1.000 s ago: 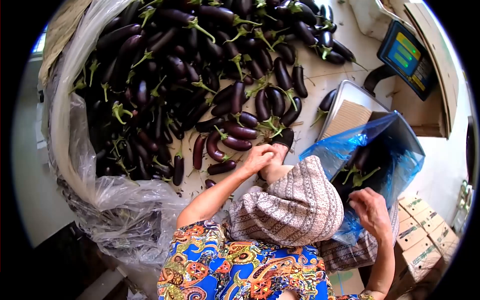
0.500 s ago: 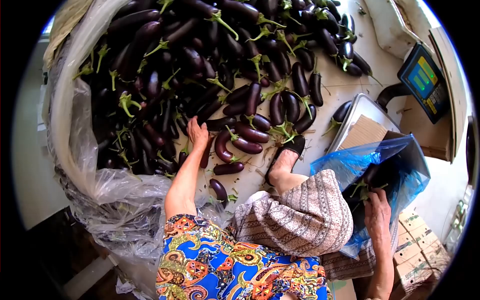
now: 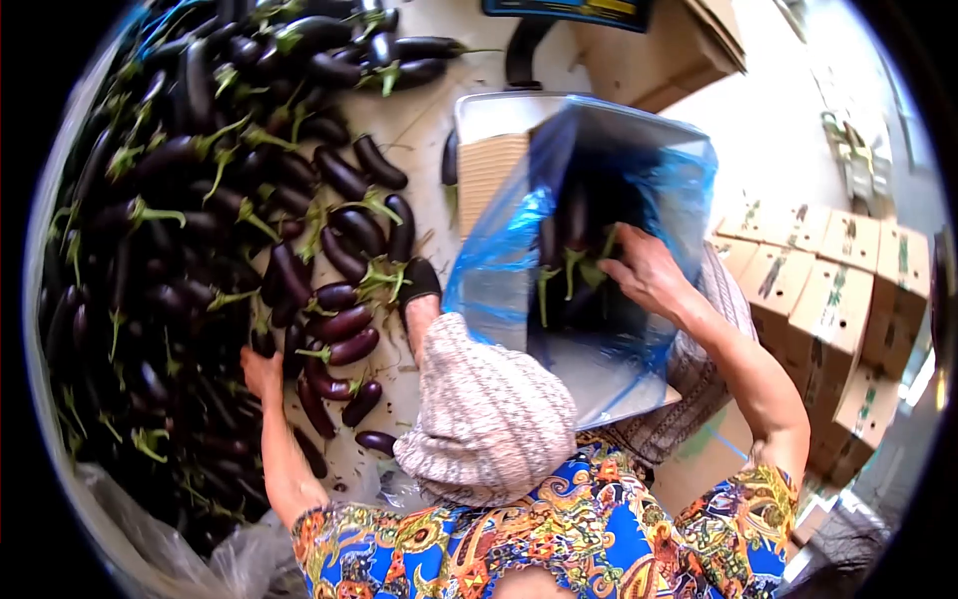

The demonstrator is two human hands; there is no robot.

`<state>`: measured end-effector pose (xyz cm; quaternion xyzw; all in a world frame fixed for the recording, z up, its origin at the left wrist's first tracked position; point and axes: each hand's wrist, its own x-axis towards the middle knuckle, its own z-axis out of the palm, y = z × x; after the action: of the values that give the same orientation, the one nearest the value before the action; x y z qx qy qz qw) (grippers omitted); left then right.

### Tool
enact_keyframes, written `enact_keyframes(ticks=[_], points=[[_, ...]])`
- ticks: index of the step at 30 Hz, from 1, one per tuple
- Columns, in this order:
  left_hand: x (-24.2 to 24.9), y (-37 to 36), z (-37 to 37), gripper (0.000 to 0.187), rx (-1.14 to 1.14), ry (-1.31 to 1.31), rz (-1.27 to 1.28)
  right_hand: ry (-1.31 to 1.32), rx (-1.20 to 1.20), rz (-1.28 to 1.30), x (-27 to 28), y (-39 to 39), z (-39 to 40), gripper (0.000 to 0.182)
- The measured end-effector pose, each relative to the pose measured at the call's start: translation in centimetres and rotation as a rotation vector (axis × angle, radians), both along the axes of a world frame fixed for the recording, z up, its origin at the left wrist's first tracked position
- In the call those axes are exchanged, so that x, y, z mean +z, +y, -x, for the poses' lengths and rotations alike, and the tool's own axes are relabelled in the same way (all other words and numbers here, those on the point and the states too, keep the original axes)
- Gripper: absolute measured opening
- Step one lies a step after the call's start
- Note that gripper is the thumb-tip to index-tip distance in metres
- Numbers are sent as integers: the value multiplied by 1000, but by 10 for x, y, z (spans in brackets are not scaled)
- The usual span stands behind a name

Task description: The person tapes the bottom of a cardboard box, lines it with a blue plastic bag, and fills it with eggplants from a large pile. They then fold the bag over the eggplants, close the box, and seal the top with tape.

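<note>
- Head view shows our left hand (image 3: pixel 261 371) reaching down into the edge of the eggplant pile (image 3: pixel 180 230) on the floor, fingers spread over the fruit there; we cannot tell whether it has closed on one.
- Our right hand (image 3: pixel 644 275) sits at the mouth of the blue plastic bag (image 3: pixel 499 260), fingers loosely curled against the rim and the fruit inside. We cannot tell whether it grips the plastic or an eggplant.
- The bag lines a box (image 3: pixel 619 135) that stands on the metal scale tray (image 3: pixel 489 105), just right of the pile. A sheet of cardboard (image 3: pixel 489 170) lies on the tray beside the box.
- Done so far, as we judge it: several bagged eggplants (image 3: pixel 574 260) are visible through the opening, stems up. The bag looks partly filled, not full; its upper walls hang slack above the fruit.
- Left to do, as we judge it: the pile remains very large and covers most of the left half of the view. Only a small share has moved to the bag.
- Loose eggplants (image 3: pixel 339 349) lie near our raised knee (image 3: pixel 489 409), between the pile and the bag, within easy reach of the left hand.
- Stacked cartons (image 3: pixel 818 290) stand at the right, well apart from the pile. We cannot see into them.
- The scale display (image 3: pixel 569 8) is cut off at the top edge; no reading is legible.
</note>
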<state>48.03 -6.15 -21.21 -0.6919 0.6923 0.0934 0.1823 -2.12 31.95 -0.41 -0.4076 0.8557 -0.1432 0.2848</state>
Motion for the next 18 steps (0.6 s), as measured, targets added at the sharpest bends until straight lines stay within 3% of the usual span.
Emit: enact_keyframes(ticks=[2, 4, 6, 8, 10, 12, 13, 14, 16, 17, 18], points=[[17, 17, -4, 66, -104, 18, 115, -53, -85, -55, 2, -4, -1, 38], [48, 31, 2, 68, -237, 219, 247, -255, -125, 53, -11, -3, 7, 32], [79, 38, 15, 62, -410, 443, 375, -283, -168, 7, -9, -7, 9, 29], [118, 42, 34, 59, -90, 550, 79, -270, -184, -6, -6, -8, 5, 28], [124, 32, 29, 61, 142, 772, -197, -209, -180, 9, -2, -4, 1, 28], [119, 29, 23, 64, 73, 887, -270, -121, -122, -27, 18, -1, 4, 29], [129, 33, 27, 66, 207, 815, -408, -75, -118, -38, 32, -1, 5, 28], [113, 31, 15, 68, 125, 680, -329, -33, -111, -47, 44, -1, 7, 28], [74, 22, -22, 71, 74, 605, -262, -99, -152, 153, 64, 3, 14, 26], [74, 26, -22, 72, -33, 436, -179, -65, -107, 248, 73, 7, 17, 26], [76, 33, -25, 75, -88, 280, -138, -252, -256, 223, 87, 6, 18, 29]])
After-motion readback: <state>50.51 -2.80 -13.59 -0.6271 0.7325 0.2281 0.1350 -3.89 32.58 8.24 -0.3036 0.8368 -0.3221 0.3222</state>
